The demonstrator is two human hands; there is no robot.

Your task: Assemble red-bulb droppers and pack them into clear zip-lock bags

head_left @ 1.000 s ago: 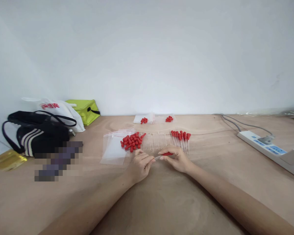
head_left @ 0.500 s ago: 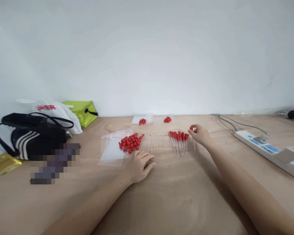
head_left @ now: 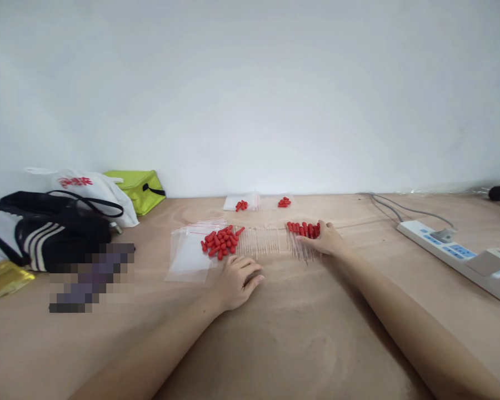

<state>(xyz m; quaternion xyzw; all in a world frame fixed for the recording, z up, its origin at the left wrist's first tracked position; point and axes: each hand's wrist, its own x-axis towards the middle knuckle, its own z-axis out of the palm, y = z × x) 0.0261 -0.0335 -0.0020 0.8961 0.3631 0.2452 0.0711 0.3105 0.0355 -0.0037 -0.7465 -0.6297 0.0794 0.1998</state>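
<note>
A row of glass droppers with red rubber bulbs point(head_left: 303, 229) lies on the table, tubes pointing toward me. My right hand point(head_left: 329, 239) is at the right end of that row, thumb and fingers apart around the last droppers; part of their tubes is hidden behind it. Resting palm down, my left hand point(head_left: 237, 283) has its fingers loosely spread and holds nothing. Just beyond it is a heap of loose red rubber bulbs point(head_left: 220, 241). Between the heap and the row lie several bare glass tubes point(head_left: 260, 240) side by side.
Clear zip bags point(head_left: 187, 258) lie left of the heap. Small groups of red bulbs point(head_left: 284, 202) sit on bags near the wall. A power strip point(head_left: 437, 244) with cables stands at right. A black bag point(head_left: 62, 239) and a lime-green bag point(head_left: 135, 189) are at left.
My right hand has moved left and set the dropper it held against the end of the row, its fingers now spread beside it. The left hand has stayed put.
</note>
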